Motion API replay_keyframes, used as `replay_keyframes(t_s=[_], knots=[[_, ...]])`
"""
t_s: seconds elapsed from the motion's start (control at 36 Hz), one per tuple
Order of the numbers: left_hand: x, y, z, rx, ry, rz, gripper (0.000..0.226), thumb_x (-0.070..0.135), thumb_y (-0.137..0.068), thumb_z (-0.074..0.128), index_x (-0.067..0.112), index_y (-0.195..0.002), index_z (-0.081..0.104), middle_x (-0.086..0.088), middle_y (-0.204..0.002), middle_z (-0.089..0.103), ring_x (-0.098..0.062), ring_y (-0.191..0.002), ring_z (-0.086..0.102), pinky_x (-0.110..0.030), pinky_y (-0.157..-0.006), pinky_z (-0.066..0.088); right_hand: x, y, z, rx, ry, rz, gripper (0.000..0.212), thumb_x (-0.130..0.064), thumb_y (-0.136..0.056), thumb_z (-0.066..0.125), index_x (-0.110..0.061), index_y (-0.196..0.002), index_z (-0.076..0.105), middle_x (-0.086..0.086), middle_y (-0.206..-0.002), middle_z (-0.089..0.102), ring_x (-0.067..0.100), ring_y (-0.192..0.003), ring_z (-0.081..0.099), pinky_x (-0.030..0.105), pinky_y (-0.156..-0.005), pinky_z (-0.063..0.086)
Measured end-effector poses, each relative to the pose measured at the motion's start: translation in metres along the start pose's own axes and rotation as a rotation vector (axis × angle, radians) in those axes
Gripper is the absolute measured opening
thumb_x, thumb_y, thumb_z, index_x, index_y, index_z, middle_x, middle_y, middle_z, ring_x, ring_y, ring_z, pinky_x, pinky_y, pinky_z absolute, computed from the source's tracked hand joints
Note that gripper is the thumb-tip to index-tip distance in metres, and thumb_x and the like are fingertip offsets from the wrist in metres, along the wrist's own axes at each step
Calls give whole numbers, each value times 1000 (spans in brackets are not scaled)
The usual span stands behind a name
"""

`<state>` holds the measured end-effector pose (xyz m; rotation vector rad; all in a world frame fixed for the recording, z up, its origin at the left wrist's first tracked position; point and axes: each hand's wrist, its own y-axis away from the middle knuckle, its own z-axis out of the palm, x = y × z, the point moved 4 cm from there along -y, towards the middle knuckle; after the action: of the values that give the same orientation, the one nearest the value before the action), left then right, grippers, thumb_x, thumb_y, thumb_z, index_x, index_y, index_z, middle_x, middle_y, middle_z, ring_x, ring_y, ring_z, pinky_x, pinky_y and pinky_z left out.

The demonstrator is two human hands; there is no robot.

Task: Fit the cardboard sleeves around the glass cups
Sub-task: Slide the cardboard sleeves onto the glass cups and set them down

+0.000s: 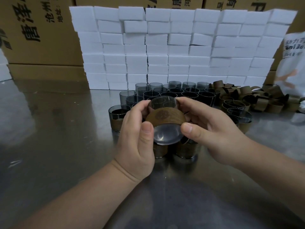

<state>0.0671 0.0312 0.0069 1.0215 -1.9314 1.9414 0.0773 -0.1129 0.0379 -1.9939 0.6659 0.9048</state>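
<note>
In front of the wall of white boxes (pixel 173 47), the left hand (pixel 137 129) and right hand (pixel 209 128) both curl round a tipped smoky-grey glass cup (pixel 166 135), its brown cardboard sleeve (pixel 165 117) part-way on. I'd push evenly with both thumbs, keeping it square.

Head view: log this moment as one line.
left hand: holds glass cup | right hand: holds glass cup | cardboard sleeve: around cup, base toward camera | bare cups: behind | loose sleeves: right
</note>
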Motion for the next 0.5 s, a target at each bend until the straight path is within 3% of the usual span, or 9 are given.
replay_keyframes(t_s=[0.08, 0.17, 0.33, 0.42, 0.5], knots=[[0, 0, 0, 3, 1, -2, 69, 76, -83, 21, 22, -120, 44, -15, -112, 58, -33, -106, 56, -57, -87, 43, -2, 0, 1, -1, -22, -10, 60, -61, -67, 67, -30, -117, 53, 12, -109, 62, 26, -99, 62, 25, -83, 50], [1, -1, -1, 6, -4, 14, 59, 75, -84, 21, 31, -117, 42, -14, -110, 58, -33, -104, 57, -57, -86, 43, -3, 0, 0, 3, -17, -20, 40, -45, -72, 63, -34, -110, 56, 6, -108, 62, 27, -99, 60, 25, -83, 51], [3, 0, -1, -2, -1, 32, 53, 73, -85, 22, 32, -111, 43, -13, -106, 58, -32, -100, 57, -57, -84, 44, -3, 1, -2, 23, -9, -35, 33, -43, -71, 59, -39, -104, 60, 6, -107, 62, 29, -101, 57, 29, -86, 48], [6, -1, -1, -2, -14, 51, 52, 71, -86, 22, 31, -112, 41, -10, -105, 57, -29, -99, 57, -49, -85, 46, -5, 0, -2, -5, 3, -30, 38, -42, -73, 59, -31, -109, 58, 8, -107, 61, 30, -100, 57, 30, -85, 48], [6, 0, -2, -16, -8, 61, 50, 69, -88, 23, 30, -113, 40, -7, -105, 56, -25, -98, 57, -39, -85, 45, -5, 0, -3, -12, 0, -25, 42, -42, -73, 59, -30, -113, 57, 3, -106, 63, 22, -96, 60, 23, -83, 47]])
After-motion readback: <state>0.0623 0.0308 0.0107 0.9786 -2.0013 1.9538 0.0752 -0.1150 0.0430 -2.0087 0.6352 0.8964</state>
